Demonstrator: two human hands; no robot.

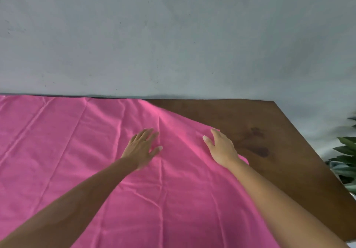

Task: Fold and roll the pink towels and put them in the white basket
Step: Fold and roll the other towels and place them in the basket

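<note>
Pink towel (pixel 81 161) spread flat on surface (pixel 279 142), long axis left-right | your right hand (pixel 223 147) nearest its right edge | left hand (pixel 141 147) mid-cloth | both grips flat, fingers straight, pressing, holding nothing.

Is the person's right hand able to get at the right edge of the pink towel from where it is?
Probably yes. The right hand already lies flat on the pink towel right beside that edge, nothing lies between them, and only bare brown table is beyond it. The left hand rests further in, out of the way.
</note>
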